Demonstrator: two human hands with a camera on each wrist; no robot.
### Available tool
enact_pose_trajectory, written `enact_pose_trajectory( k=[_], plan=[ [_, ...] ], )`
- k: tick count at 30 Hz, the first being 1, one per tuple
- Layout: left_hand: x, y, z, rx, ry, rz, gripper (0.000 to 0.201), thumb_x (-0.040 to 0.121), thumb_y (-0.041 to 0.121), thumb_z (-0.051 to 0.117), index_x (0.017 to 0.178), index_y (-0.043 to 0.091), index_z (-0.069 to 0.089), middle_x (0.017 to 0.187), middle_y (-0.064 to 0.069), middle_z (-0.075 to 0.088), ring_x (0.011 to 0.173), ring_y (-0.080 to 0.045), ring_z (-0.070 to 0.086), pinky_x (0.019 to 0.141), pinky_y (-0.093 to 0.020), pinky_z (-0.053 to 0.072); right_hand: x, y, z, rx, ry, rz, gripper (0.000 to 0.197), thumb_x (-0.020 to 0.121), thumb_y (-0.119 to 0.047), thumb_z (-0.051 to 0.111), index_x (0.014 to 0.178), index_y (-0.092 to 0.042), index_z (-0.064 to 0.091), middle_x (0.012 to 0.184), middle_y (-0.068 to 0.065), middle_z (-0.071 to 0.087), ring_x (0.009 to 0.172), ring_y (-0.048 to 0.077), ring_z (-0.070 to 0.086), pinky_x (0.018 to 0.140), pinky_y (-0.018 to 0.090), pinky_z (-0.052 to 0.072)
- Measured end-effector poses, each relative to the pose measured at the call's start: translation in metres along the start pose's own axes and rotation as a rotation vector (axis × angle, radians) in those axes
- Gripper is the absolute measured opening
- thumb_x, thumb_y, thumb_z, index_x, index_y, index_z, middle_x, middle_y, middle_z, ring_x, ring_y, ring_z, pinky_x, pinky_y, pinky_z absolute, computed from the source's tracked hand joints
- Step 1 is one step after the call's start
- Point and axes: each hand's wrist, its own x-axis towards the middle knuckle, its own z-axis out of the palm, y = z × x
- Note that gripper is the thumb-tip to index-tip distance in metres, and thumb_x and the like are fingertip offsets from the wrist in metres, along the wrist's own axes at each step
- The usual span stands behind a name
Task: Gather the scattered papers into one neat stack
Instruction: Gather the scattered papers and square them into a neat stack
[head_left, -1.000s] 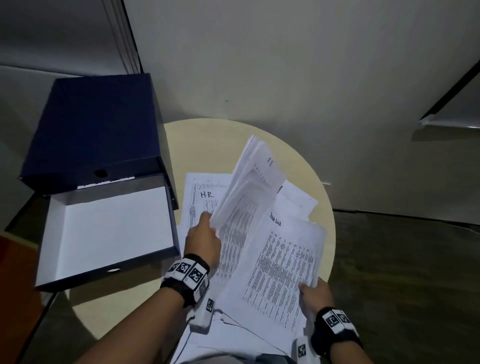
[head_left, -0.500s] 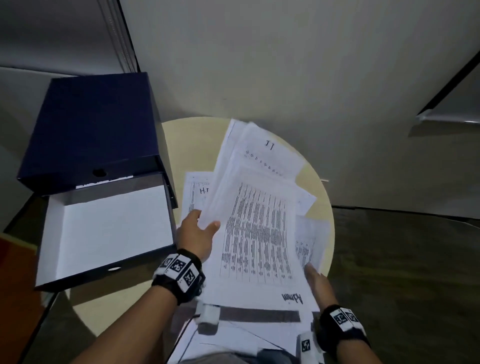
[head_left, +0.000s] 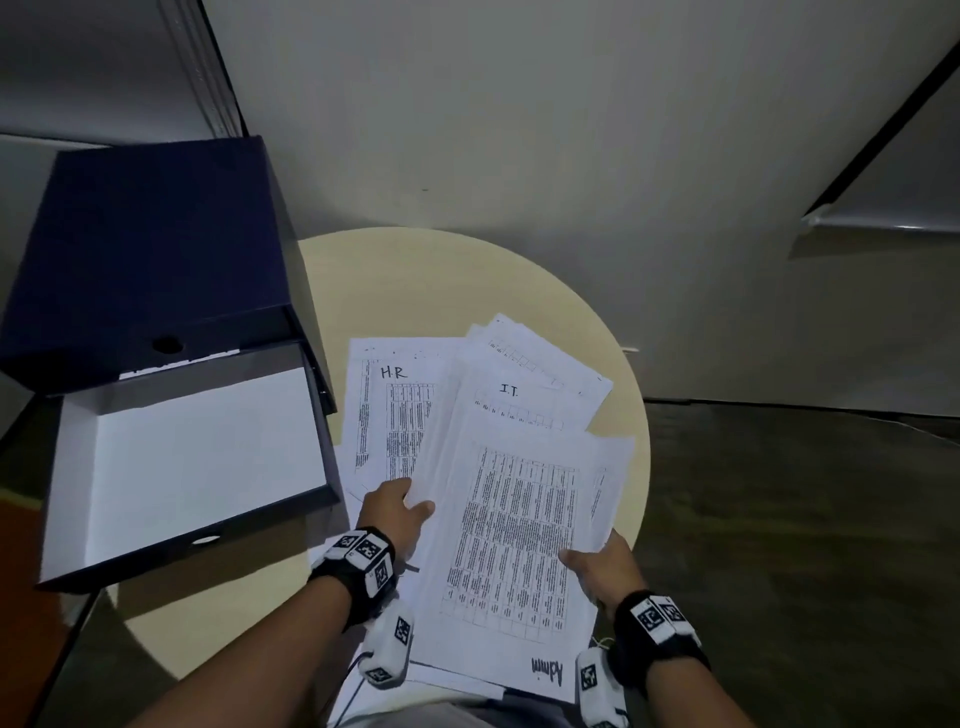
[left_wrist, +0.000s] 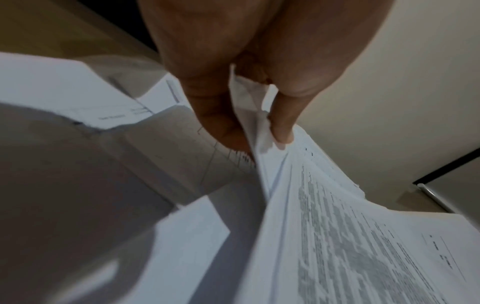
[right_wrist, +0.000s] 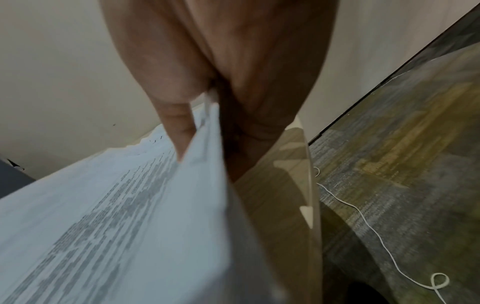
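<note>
While the bundle of papers (head_left: 511, 525) hangs over the near half of the round table (head_left: 415, 280), long axis near to far, "Admin" heading nearest, the left hand (head_left: 392, 512) pinches its left edge and the right hand (head_left: 602, 569) its right. Left wrist: thumb (left_wrist: 283, 119) and fingers (left_wrist: 218, 115) clamp several sheets. Right wrist: thumb (right_wrist: 179, 127) above, fingers beneath.

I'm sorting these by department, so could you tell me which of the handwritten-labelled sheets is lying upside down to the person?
The Admin sheet, topmost, held by both hands: its label reads inverted at the near edge. The HR sheet and IT sheet read upright.
</note>
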Motion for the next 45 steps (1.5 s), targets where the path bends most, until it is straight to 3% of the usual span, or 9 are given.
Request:
enact_pose_trajectory(
  k=[7, 13, 20, 23, 26, 32, 36, 42, 45],
  plan=[
    [-0.011, 0.043, -0.037, 0.103, 0.341, 0.234, 0.034, 0.096, 0.017, 0.051, 0.066, 0.021, 0.036, 0.063, -0.007, 0.050, 0.065, -0.032, 0.057, 0.055, -0.028, 0.035, 0.005, 0.019, -0.006, -0.016, 0.134, 0.075, 0.047, 0.089, -0.008, 0.069, 0.134, -0.007, 0.058, 0.122, 0.009, 0.069, 0.110, 0.033, 0.065, 0.101, 0.048, 0.050],
    [-0.033, 0.104, -0.084, -0.182, 0.656, 0.557, 0.018, 0.094, 0.006, 0.053, 0.076, 0.010, 0.051, 0.057, 0.003, 0.045, 0.050, -0.013, 0.041, 0.048, -0.014, 0.033, 0.004, 0.018, -0.006, -0.021, 0.158, 0.087, 0.049, 0.089, -0.008, 0.069, 0.136, -0.006, 0.056, 0.125, 0.012, 0.068, 0.113, 0.035, 0.063, 0.103, 0.049, 0.049],
    [-0.026, 0.095, -0.072, -0.619, 0.357, 0.308, 0.052, 0.089, 0.039, 0.063, 0.128, 0.005, 0.056, 0.131, 0.000, 0.060, 0.118, -0.019, 0.058, 0.105, -0.037, 0.043, 0.000, 0.015, -0.008, 0.023, 0.124, 0.087, 0.055, 0.088, -0.021, 0.072, 0.137, -0.003, 0.054, 0.121, 0.014, 0.068, 0.110, 0.035, 0.064, 0.101, 0.048, 0.050],
    [-0.028, 0.074, -0.048, -0.412, 0.289, 0.160, 0.069, 0.090, 0.035, 0.065, 0.145, 0.003, 0.038, 0.145, -0.002, 0.045, 0.133, -0.022, 0.043, 0.108, -0.029, 0.033, 0.008, 0.018, -0.010, 0.105, 0.079, 0.115, 0.100, 0.075, -0.063, 0.075, 0.152, -0.015, 0.036, 0.151, 0.008, 0.048, 0.134, 0.032, 0.049, 0.111, 0.051, 0.040],
    [-0.022, 0.042, -0.025, -0.277, 0.151, 0.029, 0.064, 0.093, 0.033, 0.062, 0.146, 0.009, 0.036, 0.146, -0.002, 0.044, 0.135, -0.026, 0.042, 0.106, -0.033, 0.035, -0.007, -0.004, -0.011, 0.252, 0.049, 0.173, 0.084, 0.093, -0.061, 0.053, 0.159, -0.020, 0.020, 0.167, -0.001, 0.017, 0.153, 0.024, 0.019, 0.122, 0.048, 0.020],
    [-0.011, -0.001, 0.007, 0.129, -0.191, 0.006, 0.021, 0.098, 0.020, 0.046, 0.116, 0.015, 0.055, 0.116, -0.009, 0.062, 0.108, -0.032, 0.060, 0.086, -0.029, 0.044, 0.001, 0.010, -0.011, 0.324, -0.052, 0.146, 0.122, 0.063, -0.083, 0.069, 0.159, -0.029, 0.016, 0.163, -0.008, 0.027, 0.152, 0.018, 0.023, 0.123, 0.049, 0.020],
    [-0.017, 0.002, 0.015, 0.131, -0.247, 0.077, 0.045, 0.089, 0.018, 0.063, 0.132, 0.018, 0.051, 0.128, -0.002, 0.058, 0.114, -0.024, 0.058, 0.093, -0.028, 0.045, 0.038, 0.058, -0.012, 0.159, 0.028, 0.095, 0.122, 0.047, -0.071, 0.088, 0.148, -0.019, 0.044, 0.147, 0.001, 0.055, 0.130, 0.026, 0.055, 0.109, 0.053, 0.044],
    [-0.022, 0.002, 0.023, 0.188, -0.379, 0.104, 0.028, 0.087, 0.024, 0.065, 0.071, 0.020, 0.042, 0.070, 0.004, 0.052, 0.061, -0.015, 0.049, 0.060, -0.023, 0.041, 0.000, 0.024, -0.018, 0.137, 0.113, 0.057, 0.041, 0.091, -0.003, 0.067, 0.131, -0.004, 0.058, 0.125, 0.013, 0.068, 0.110, 0.034, 0.066, 0.099, 0.049, 0.051],
    [-0.024, -0.001, 0.019, 0.113, -0.163, 0.092, 0.016, 0.088, 0.024, 0.055, 0.072, 0.022, 0.055, 0.079, 0.001, 0.061, 0.066, -0.019, 0.057, 0.062, -0.028, 0.050, -0.002, 0.027, -0.029, 0.168, 0.169, 0.045, 0.034, 0.092, 0.004, 0.063, 0.125, 0.001, 0.060, 0.113, 0.016, 0.071, 0.104, 0.036, 0.067, 0.096, 0.048, 0.052]
  ],
)
